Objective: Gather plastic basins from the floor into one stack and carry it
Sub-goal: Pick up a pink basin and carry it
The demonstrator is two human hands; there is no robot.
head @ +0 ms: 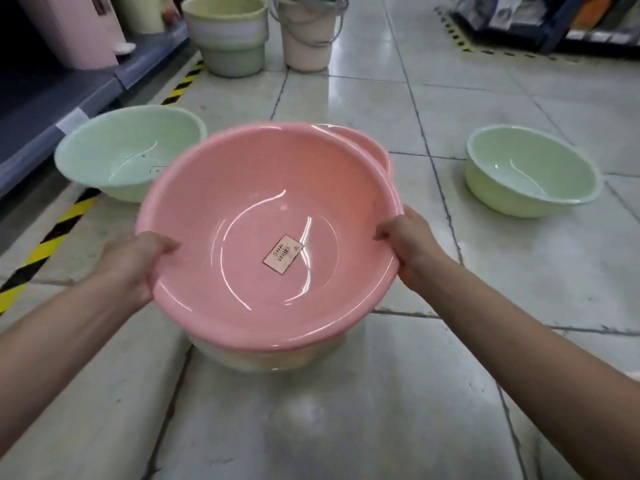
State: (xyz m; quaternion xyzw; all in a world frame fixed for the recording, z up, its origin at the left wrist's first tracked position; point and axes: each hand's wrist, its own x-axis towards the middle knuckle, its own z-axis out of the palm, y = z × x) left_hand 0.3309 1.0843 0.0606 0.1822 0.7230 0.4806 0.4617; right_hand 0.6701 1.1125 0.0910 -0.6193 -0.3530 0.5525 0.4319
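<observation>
A pink plastic basin (242,209) with a label inside fills the middle of the view, held above the tiled floor. My left hand (135,268) grips its left rim and my right hand (412,251) grips its right rim. A second pink basin (367,142) peeks out behind its far right edge. A cream basin (263,358) shows just beneath the held one; whether they touch is unclear. A pale green basin (121,150) sits on the floor to the left, and another pale green basin (530,171) sits to the right.
A green bucket (230,32) and a beige bucket with wire handle (306,29) stand ahead on the floor. A low shelf (52,102) edged by yellow-black floor tape (52,233) runs along the left. More shelving (554,22) is at the far right.
</observation>
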